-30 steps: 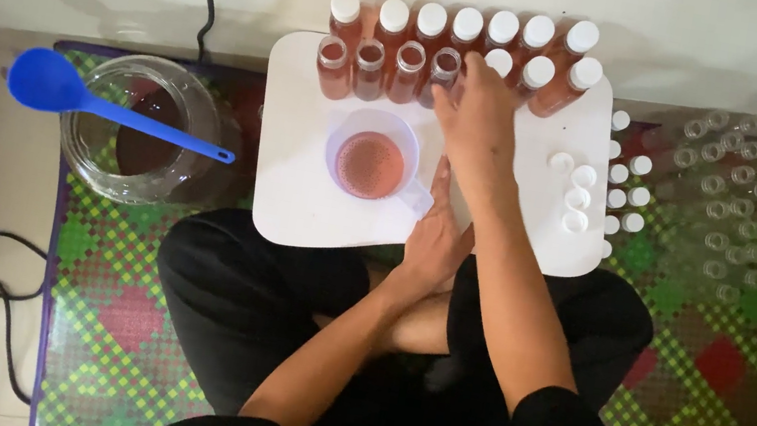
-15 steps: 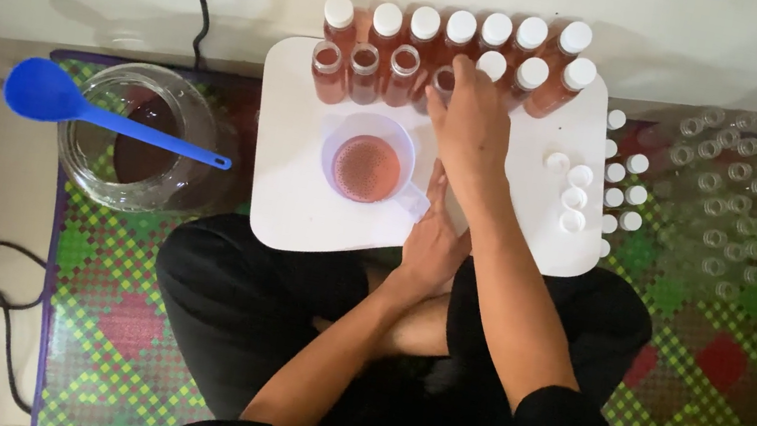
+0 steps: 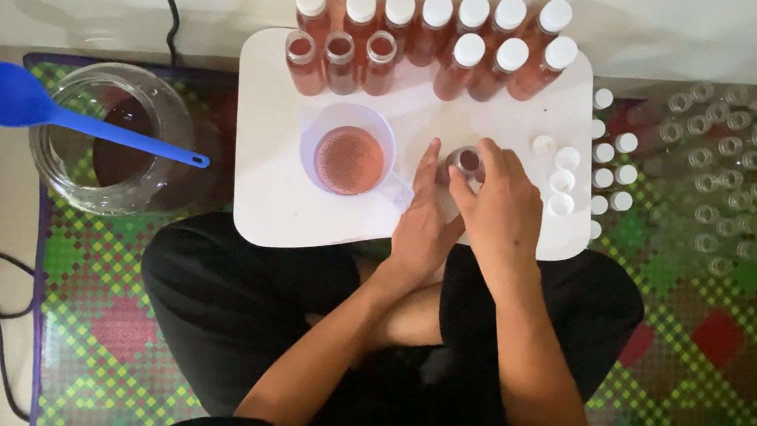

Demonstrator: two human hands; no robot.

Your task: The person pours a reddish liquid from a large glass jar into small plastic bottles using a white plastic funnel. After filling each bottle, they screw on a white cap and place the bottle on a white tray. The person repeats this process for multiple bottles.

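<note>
Since half a second ago the right hand (image 3: 499,207) has drawn back from the bottle rows toward the body, bringing a small open bottle (image 3: 466,162) of reddish liquid with it. Its fingers curl round that bottle from the 3 o'clock side, while the left hand (image 3: 425,222) closes on it from 9 o'clock, so both hands grip it just above the near edge of the white tray (image 3: 280,197). At 9 o'clock of the bottle, just beside the left hand, sits a white cup (image 3: 351,156) of reddish liquid. Loose white caps (image 3: 563,181) lie at 3 o'clock. Farther, at 12 o'clock, stand three uncapped bottles (image 3: 342,60) and the capped bottles (image 3: 472,35).
</note>
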